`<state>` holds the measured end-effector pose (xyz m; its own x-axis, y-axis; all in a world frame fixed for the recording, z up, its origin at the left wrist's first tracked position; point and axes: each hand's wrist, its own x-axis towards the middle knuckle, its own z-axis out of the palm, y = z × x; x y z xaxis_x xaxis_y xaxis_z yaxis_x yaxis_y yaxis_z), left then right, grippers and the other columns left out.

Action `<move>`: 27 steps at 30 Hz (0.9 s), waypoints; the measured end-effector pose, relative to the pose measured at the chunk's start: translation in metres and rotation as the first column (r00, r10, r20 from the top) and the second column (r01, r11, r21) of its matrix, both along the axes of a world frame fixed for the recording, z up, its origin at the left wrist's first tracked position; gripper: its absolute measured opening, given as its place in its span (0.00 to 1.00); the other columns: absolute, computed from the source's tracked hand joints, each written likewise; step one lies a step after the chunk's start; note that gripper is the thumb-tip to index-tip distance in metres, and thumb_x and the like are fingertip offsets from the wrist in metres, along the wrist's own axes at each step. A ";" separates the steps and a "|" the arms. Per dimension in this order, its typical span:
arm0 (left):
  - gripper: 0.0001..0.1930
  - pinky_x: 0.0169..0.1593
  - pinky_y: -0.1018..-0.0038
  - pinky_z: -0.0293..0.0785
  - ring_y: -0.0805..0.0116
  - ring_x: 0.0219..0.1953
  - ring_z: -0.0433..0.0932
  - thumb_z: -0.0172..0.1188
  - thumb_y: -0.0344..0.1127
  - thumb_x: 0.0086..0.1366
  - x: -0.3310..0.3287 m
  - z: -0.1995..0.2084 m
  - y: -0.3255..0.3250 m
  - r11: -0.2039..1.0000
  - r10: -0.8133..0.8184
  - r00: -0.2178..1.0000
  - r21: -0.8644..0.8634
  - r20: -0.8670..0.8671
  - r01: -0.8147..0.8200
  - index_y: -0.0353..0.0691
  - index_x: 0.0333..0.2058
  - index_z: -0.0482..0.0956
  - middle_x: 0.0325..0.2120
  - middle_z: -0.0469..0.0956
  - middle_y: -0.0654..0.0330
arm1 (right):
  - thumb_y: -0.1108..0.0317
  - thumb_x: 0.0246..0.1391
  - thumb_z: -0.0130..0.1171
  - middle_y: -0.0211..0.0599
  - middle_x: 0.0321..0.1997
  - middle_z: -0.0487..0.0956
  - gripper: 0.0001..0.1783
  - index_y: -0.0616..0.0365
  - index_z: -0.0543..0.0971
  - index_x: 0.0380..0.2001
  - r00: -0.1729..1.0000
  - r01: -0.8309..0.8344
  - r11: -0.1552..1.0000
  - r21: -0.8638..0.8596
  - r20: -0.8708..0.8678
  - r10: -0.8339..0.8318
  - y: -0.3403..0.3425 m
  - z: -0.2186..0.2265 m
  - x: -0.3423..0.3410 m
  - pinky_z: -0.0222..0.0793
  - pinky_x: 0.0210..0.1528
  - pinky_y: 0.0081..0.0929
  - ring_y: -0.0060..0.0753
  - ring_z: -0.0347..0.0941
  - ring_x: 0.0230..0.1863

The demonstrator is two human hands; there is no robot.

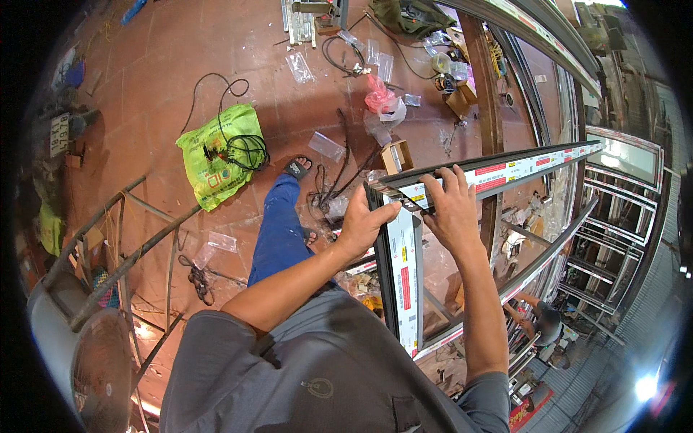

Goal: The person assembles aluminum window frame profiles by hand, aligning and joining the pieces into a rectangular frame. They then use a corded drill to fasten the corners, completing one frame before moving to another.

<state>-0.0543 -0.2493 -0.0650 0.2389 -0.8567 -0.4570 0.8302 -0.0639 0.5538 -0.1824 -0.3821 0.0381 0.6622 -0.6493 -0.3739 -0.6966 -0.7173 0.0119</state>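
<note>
Standing over the tiled floor [144, 123], the person has both hands at one corner of a large dark-edged frame [406, 278], its bars covered in white film with red labels. That corner is up in front of the body; one bar runs off to the right, another comes back toward the shirt. The left hand [361, 225] clasps the corner, its fingers around the outer side and its thumb on top. Just beside it, the right hand [455, 213] has its fingers bent over the long bar; whether they grip it or only press, I cannot tell. Beyond the corner an open cardboard box [396, 156] sits on the floor, its contents hard to make out. Past it lies a bunched pink plastic bag [377, 94], and nearer the floor's far side a clear tub [442, 63] whose filling I cannot tell. Left of the person's sandalled foot [297, 167], a bright green bag [206, 169] lies spread out, a coil of black cable [249, 150] on top. Between that bag and the box lies a clear packet [328, 146].
</note>
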 end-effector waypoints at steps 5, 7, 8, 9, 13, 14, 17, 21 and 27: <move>0.18 0.41 0.77 0.77 0.78 0.37 0.78 0.68 0.28 0.68 -0.002 0.001 -0.004 0.999 0.010 1.000 -0.036 0.028 -0.009 0.36 0.52 0.71 0.38 0.80 0.64 | 0.67 0.43 0.79 0.44 0.70 0.69 0.43 0.39 0.73 0.64 1.000 -0.001 1.000 -0.016 -0.017 0.001 0.000 0.003 0.000 0.60 0.70 0.77 0.60 0.56 0.78; 0.17 0.41 0.76 0.77 0.78 0.37 0.79 0.67 0.28 0.68 -0.003 -0.002 -0.004 0.999 0.002 0.999 -0.038 0.050 0.000 0.35 0.51 0.71 0.38 0.80 0.64 | 0.67 0.43 0.78 0.44 0.70 0.69 0.42 0.39 0.72 0.64 1.000 0.002 1.000 -0.015 -0.011 -0.002 -0.001 0.001 0.000 0.60 0.70 0.77 0.60 0.56 0.78; 0.17 0.42 0.76 0.77 0.77 0.37 0.79 0.67 0.28 0.68 -0.005 -0.006 -0.004 0.999 -0.002 0.997 -0.038 0.073 0.005 0.35 0.51 0.71 0.38 0.80 0.64 | 0.67 0.44 0.78 0.44 0.70 0.69 0.42 0.39 0.72 0.64 1.000 0.004 1.000 -0.014 -0.008 -0.004 -0.001 0.000 -0.001 0.60 0.70 0.77 0.60 0.56 0.78; 0.17 0.42 0.76 0.77 0.77 0.37 0.79 0.67 0.28 0.68 -0.007 -0.009 -0.004 0.999 -0.006 0.995 -0.038 0.095 0.009 0.35 0.51 0.71 0.39 0.80 0.63 | 0.67 0.44 0.78 0.43 0.70 0.69 0.42 0.40 0.72 0.64 1.000 0.005 1.000 -0.014 -0.004 -0.005 0.000 -0.001 -0.001 0.60 0.70 0.77 0.60 0.56 0.78; 0.18 0.42 0.76 0.77 0.77 0.37 0.79 0.68 0.29 0.68 -0.009 -0.007 -0.007 0.999 0.019 0.998 -0.040 0.059 -0.017 0.35 0.51 0.71 0.40 0.80 0.62 | 0.68 0.44 0.77 0.44 0.69 0.69 0.42 0.40 0.72 0.64 1.000 -0.012 0.999 -0.032 0.018 0.012 0.001 -0.005 -0.004 0.59 0.70 0.77 0.61 0.56 0.78; 0.19 0.42 0.76 0.78 0.77 0.37 0.79 0.68 0.29 0.67 -0.009 -0.005 -0.007 1.000 -0.004 0.997 -0.004 0.082 0.004 0.35 0.51 0.70 0.40 0.80 0.62 | 0.68 0.44 0.77 0.43 0.69 0.69 0.42 0.40 0.72 0.64 1.000 -0.020 0.999 -0.030 0.019 0.020 0.000 -0.006 -0.005 0.59 0.70 0.77 0.61 0.56 0.78; 0.20 0.43 0.75 0.78 0.76 0.37 0.79 0.69 0.30 0.67 -0.012 -0.012 -0.003 1.000 -0.011 0.996 -0.013 0.090 0.012 0.35 0.52 0.70 0.40 0.80 0.61 | 0.68 0.43 0.78 0.44 0.69 0.69 0.43 0.40 0.72 0.64 0.999 -0.028 0.999 -0.019 0.019 0.028 -0.003 -0.007 -0.008 0.60 0.70 0.76 0.61 0.56 0.78; 0.21 0.43 0.75 0.78 0.76 0.37 0.79 0.69 0.30 0.66 -0.007 -0.016 0.000 0.999 0.014 0.995 -0.053 0.099 -0.009 0.34 0.53 0.70 0.40 0.80 0.61 | 0.67 0.43 0.77 0.44 0.70 0.68 0.45 0.40 0.71 0.66 0.999 -0.029 1.000 0.007 0.015 0.029 -0.003 -0.002 -0.008 0.59 0.70 0.75 0.62 0.55 0.78; 0.21 0.44 0.74 0.79 0.74 0.38 0.80 0.70 0.30 0.64 -0.012 -0.015 -0.002 0.999 0.038 0.992 -0.020 0.121 -0.036 0.33 0.51 0.70 0.39 0.80 0.60 | 0.63 0.48 0.74 0.48 0.70 0.69 0.42 0.42 0.72 0.68 0.991 -0.101 0.979 0.178 0.109 0.083 -0.023 0.014 -0.011 0.60 0.74 0.61 0.64 0.57 0.77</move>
<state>-0.0659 -0.2510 -0.0803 0.3235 -0.8541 -0.4071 0.7582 -0.0234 0.6516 -0.1935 -0.4047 0.0524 0.7560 -0.5109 -0.4091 -0.6186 -0.7620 -0.1915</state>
